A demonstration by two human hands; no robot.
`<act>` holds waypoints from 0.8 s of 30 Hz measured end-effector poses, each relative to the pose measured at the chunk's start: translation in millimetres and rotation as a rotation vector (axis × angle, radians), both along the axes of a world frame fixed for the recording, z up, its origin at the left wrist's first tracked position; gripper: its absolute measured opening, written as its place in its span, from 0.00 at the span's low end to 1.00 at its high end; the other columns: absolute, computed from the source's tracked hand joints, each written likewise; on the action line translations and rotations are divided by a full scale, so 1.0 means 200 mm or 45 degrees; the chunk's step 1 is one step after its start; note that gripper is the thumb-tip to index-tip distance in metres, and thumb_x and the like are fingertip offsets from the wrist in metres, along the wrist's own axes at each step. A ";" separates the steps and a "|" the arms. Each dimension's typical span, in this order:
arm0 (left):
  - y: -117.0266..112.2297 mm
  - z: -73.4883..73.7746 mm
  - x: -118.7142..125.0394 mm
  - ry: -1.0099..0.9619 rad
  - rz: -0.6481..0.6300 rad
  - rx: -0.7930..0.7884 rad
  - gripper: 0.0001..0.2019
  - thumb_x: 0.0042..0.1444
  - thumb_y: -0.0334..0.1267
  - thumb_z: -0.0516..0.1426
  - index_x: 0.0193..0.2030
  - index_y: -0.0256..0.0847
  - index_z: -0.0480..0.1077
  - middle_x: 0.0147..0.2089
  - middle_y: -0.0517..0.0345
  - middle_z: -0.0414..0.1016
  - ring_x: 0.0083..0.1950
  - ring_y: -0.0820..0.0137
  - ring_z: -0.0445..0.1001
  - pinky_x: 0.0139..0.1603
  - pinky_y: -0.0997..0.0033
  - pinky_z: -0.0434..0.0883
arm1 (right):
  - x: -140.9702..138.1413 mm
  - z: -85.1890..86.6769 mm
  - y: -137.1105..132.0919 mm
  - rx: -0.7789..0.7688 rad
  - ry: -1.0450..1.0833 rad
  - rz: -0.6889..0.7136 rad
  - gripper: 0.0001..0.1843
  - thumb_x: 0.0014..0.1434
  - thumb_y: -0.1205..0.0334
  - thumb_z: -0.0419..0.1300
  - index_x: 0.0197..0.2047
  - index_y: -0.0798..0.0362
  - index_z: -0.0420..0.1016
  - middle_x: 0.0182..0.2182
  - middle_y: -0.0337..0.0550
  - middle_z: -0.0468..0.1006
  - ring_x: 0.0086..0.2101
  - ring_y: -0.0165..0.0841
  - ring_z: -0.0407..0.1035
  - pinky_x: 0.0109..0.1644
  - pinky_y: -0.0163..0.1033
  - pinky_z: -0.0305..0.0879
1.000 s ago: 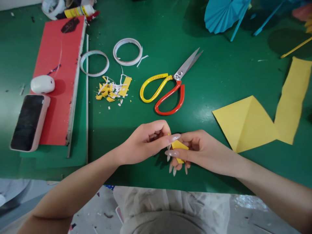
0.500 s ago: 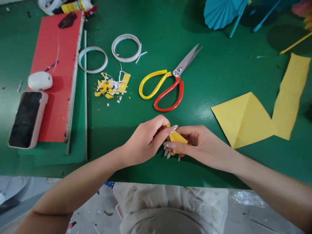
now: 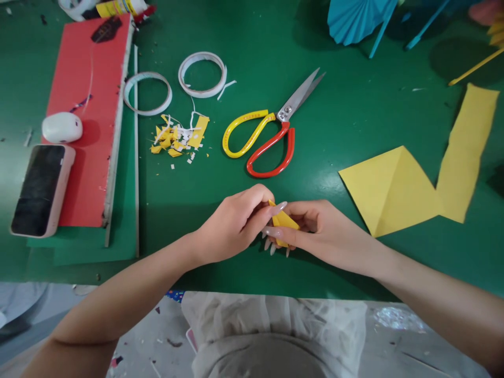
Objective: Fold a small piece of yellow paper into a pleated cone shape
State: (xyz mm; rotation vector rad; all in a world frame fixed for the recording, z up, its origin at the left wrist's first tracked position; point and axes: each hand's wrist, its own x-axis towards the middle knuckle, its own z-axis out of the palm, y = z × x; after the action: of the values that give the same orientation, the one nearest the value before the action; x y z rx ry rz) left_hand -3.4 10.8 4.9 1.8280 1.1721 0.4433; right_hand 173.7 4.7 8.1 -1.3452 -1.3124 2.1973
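Between my two hands is a small folded piece of yellow paper (image 3: 285,220), held just above the green table near its front edge. My left hand (image 3: 239,220) pinches its upper left end between thumb and fingers. With thumb on top and fingers beneath, my right hand (image 3: 315,224) grips the paper's lower right part. My fingers hide some of the folds. Beyond my hands lie scissors (image 3: 284,116) with one yellow and one red handle, their blades slightly apart. To the right rests a creased yellow paper square (image 3: 388,191), touching a yellow paper strip (image 3: 466,157).
Two tape rolls (image 3: 202,74) and a pile of paper scraps (image 3: 173,137) lie left of the scissors. Farther left, a phone (image 3: 39,189) and a white earbud-like case (image 3: 62,127) rest on a red board (image 3: 90,168). A blue pleated paper umbrella (image 3: 356,21) stands at the back right.
Both hands keep their hold on the folded yellow paper with hardly any movement. The whole view has shifted slightly, so everything on the table appears a little higher and farther left.
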 end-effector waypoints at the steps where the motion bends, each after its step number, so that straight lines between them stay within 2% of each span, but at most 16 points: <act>1: 0.00 0.00 0.00 -0.011 0.008 0.002 0.08 0.61 0.33 0.50 0.29 0.40 0.58 0.24 0.67 0.63 0.22 0.80 0.59 0.24 0.81 0.59 | 0.00 0.00 0.00 -0.001 0.014 -0.004 0.10 0.54 0.54 0.62 0.31 0.53 0.75 0.29 0.40 0.78 0.31 0.32 0.73 0.33 0.35 0.71; 5: 0.00 0.00 0.00 -0.075 0.023 -0.119 0.08 0.61 0.36 0.51 0.30 0.40 0.59 0.23 0.67 0.62 0.22 0.80 0.61 0.24 0.81 0.60 | 0.00 0.00 0.00 -0.013 -0.002 -0.032 0.11 0.53 0.53 0.63 0.30 0.53 0.74 0.29 0.41 0.77 0.30 0.32 0.73 0.33 0.35 0.70; 9: 0.00 0.01 -0.01 -0.092 0.055 -0.187 0.08 0.60 0.38 0.52 0.31 0.40 0.62 0.24 0.67 0.65 0.22 0.80 0.63 0.23 0.82 0.62 | -0.01 0.02 0.00 -0.015 -0.030 -0.055 0.12 0.52 0.54 0.64 0.29 0.54 0.73 0.27 0.40 0.77 0.28 0.32 0.73 0.29 0.33 0.68; 17: 0.01 0.04 -0.02 -0.168 -0.056 -0.399 0.06 0.59 0.34 0.54 0.31 0.39 0.62 0.22 0.68 0.66 0.22 0.81 0.65 0.24 0.83 0.63 | -0.01 0.03 -0.01 0.070 -0.121 0.009 0.12 0.54 0.55 0.63 0.26 0.54 0.72 0.27 0.42 0.78 0.29 0.32 0.72 0.30 0.34 0.67; 24: 0.01 0.03 -0.01 -0.116 -0.098 -0.229 0.09 0.61 0.35 0.51 0.29 0.39 0.59 0.21 0.69 0.63 0.21 0.81 0.61 0.23 0.83 0.60 | 0.00 0.01 -0.02 0.180 -0.135 0.034 0.11 0.57 0.58 0.60 0.27 0.54 0.70 0.27 0.40 0.77 0.28 0.31 0.72 0.29 0.34 0.65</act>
State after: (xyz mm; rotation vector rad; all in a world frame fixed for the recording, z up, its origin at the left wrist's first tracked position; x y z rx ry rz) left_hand -5.6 12.7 10.9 1.6742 1.0416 0.3618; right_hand 173.1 1.3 10.8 -1.4149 -1.5008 2.0318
